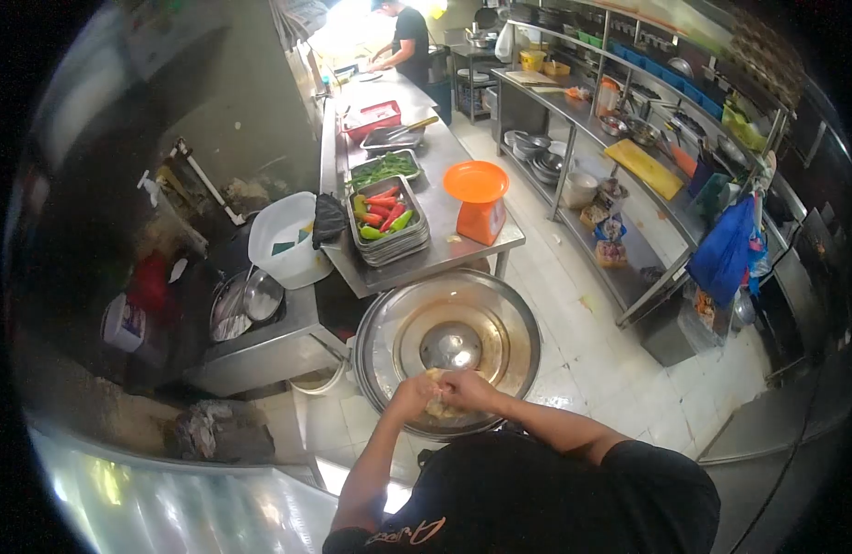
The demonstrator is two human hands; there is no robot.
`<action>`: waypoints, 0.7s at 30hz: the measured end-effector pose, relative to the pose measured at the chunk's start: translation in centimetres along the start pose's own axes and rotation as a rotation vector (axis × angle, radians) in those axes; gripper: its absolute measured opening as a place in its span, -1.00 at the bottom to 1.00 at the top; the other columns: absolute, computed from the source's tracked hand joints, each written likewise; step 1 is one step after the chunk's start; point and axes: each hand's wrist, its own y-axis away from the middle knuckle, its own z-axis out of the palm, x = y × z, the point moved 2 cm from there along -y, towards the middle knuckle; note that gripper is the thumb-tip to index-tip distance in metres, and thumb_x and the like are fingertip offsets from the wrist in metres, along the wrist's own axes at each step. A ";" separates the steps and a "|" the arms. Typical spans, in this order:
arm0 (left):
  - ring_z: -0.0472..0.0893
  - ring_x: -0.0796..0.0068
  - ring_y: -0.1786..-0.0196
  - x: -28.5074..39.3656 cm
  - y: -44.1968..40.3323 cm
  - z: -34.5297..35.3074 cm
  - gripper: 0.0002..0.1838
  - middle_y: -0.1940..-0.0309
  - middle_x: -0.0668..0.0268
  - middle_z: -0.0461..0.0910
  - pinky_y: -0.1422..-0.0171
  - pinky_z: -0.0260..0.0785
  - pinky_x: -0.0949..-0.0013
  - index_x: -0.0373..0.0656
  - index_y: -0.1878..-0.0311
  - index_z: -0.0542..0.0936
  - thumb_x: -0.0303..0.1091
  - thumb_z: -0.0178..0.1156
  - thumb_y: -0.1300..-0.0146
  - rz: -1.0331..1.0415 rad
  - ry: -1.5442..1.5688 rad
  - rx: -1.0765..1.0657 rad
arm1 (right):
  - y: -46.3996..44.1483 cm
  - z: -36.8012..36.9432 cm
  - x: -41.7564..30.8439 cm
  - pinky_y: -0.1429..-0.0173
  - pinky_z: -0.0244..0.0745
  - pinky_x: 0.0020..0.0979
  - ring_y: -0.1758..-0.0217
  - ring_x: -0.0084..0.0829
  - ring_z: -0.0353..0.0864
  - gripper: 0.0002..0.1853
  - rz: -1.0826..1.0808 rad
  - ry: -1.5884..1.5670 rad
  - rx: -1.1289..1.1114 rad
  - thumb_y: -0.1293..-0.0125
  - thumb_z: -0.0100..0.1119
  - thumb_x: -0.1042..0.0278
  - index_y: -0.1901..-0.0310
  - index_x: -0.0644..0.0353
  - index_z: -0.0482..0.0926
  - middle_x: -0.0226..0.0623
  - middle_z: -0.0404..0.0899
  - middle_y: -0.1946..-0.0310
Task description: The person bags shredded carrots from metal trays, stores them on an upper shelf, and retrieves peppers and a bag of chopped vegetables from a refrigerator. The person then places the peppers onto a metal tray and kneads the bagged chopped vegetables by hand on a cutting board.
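Note:
Both hands are together over a wide round metal basin (pixel 528 319) with shallow liquid in its bottom. Fingers of my left hand (pixel 413 397) close on a pale, yellowish, soft-looking piece of food (pixel 438 406), whose kind I cannot make out. My right hand (pixel 469 391) pinches the same piece from the other side, its knuckles nearly touching the left hand. Part of the piece hangs below the fingers, near the basin's front side. The fingertips are partly hidden.
Beyond the basin, a steel table (pixel 444 263) carries an orange scale (pixel 480 217), a tray of red and green peppers (pixel 382 210) and a tray of green leaves (pixel 385 167). A white tub (pixel 283 240) stands left. Shelving (pixel 574 120) lines the right; another person (pixel 409 46) stands far back.

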 end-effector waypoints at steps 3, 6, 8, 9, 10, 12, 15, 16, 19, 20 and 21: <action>0.59 0.10 0.18 1.3 0.6 -0.4 -0.82 0.29 0.07 0.60 0.07 0.39 0.21 -0.20 0.23 0.63 -0.34 0.20 -0.12 0.005 -0.169 -0.003 | -0.2 -0.8 -1.5 0.35 0.41 -0.21 0.48 -0.08 0.54 -0.82 -0.117 0.047 -0.074 -0.10 0.14 0.31 0.44 0.28 0.51 -0.02 0.50 0.56; 0.55 0.05 0.14 0.3 0.5 -1.6 -0.84 0.29 0.09 0.59 0.04 0.37 0.19 -0.20 0.26 0.63 -0.37 0.17 -0.12 -0.021 -0.262 0.101 | -0.9 -1.7 -2.1 0.33 0.42 -0.18 0.45 -0.02 0.54 -0.81 -0.132 0.086 -0.143 -0.13 0.09 0.30 0.42 0.27 0.51 -0.01 0.51 0.55; 0.53 0.02 0.16 -0.9 0.7 -2.9 -0.86 0.31 0.09 0.57 0.04 0.36 0.18 -0.20 0.29 0.62 -0.38 0.15 -0.13 0.016 -0.336 0.175 | -0.9 -1.9 -1.3 0.32 0.43 -0.17 0.44 0.00 0.55 -0.80 -0.067 0.182 -0.218 -0.15 0.06 0.29 0.38 0.27 0.53 0.00 0.52 0.54; 0.53 0.01 0.17 -1.3 0.8 -3.7 -0.86 0.34 0.08 0.57 0.05 0.36 0.17 -0.20 0.31 0.62 -0.38 0.14 -0.13 0.071 -0.392 0.201 | -1.1 -1.9 -1.3 0.31 0.43 -0.17 0.43 -0.01 0.55 -0.80 -0.027 0.188 -0.256 -0.16 0.04 0.29 0.36 0.26 0.53 0.00 0.52 0.52; 0.52 0.01 0.19 -1.5 1.0 -4.1 -0.87 0.36 0.08 0.56 0.06 0.36 0.16 -0.19 0.32 0.62 -0.38 0.13 -0.13 0.121 -0.443 0.229 | -1.1 -2.0 -1.7 0.30 0.43 -0.17 0.42 -0.02 0.56 -0.79 0.014 0.196 -0.301 -0.17 0.03 0.29 0.35 0.26 0.54 0.00 0.53 0.51; 0.52 0.02 0.22 2.1 1.4 -5.9 -0.86 0.39 0.08 0.54 0.08 0.36 0.17 -0.22 0.32 0.61 -0.40 0.10 -0.15 0.182 -0.364 0.324 | -0.9 -2.3 -2.6 0.28 0.43 -0.18 0.40 -0.06 0.57 -0.80 0.019 0.090 -0.330 -0.19 0.01 0.30 0.32 0.25 0.55 -0.01 0.53 0.48; 0.56 0.17 0.21 4.3 1.7 -7.3 -0.81 0.33 0.13 0.55 0.06 0.38 0.23 -0.25 0.21 0.58 -0.35 0.06 -0.24 0.134 -0.181 0.530 | -1.5 -4.0 -2.0 0.23 0.43 -0.22 0.35 -0.13 0.57 -0.80 -0.068 -0.099 -0.301 -0.20 0.05 0.31 0.25 0.23 0.55 -0.02 0.55 0.41; 0.56 0.20 0.19 4.5 1.7 -7.4 -0.80 0.29 0.16 0.55 0.04 0.38 0.23 -0.24 0.17 0.57 -0.34 0.06 -0.25 0.148 0.093 0.563 | -1.8 -4.2 -1.1 0.20 0.43 -0.25 0.31 -0.16 0.58 -0.79 -0.081 -0.067 -0.328 -0.20 0.07 0.29 0.22 0.22 0.56 -0.04 0.57 0.38; 0.54 0.37 0.11 3.9 1.3 -6.1 -0.68 0.09 0.26 0.51 -0.04 0.38 0.29 -0.20 -0.02 0.50 -0.34 0.16 -0.20 0.240 0.885 0.475 | -2.3 -4.2 -0.3 0.30 0.37 -0.38 0.41 -0.42 0.47 -0.84 0.033 -0.156 -0.267 -0.18 0.14 0.36 0.27 0.25 0.53 -0.25 0.50 0.50; 0.54 0.42 0.11 0.5 0.9 -3.5 -0.67 0.09 0.25 0.52 -0.02 0.38 0.34 -0.21 0.01 0.52 -0.34 0.22 -0.15 0.241 0.518 0.422 | -2.4 -4.3 -0.8 0.36 0.34 -0.44 0.48 -0.53 0.40 -0.87 0.096 -0.215 -0.221 -0.17 0.16 0.40 0.32 0.27 0.52 -0.36 0.45 0.59; 0.53 0.47 0.12 -1.8 0.4 -1.3 -0.65 0.10 0.25 0.53 0.00 0.38 0.40 -0.23 0.04 0.53 -0.34 0.27 -0.10 0.237 0.152 0.360 | -2.6 -4.2 -1.0 0.35 0.32 -0.47 0.47 -0.58 0.38 -0.88 0.110 -0.276 -0.225 -0.16 0.17 0.40 0.33 0.26 0.52 -0.41 0.42 0.59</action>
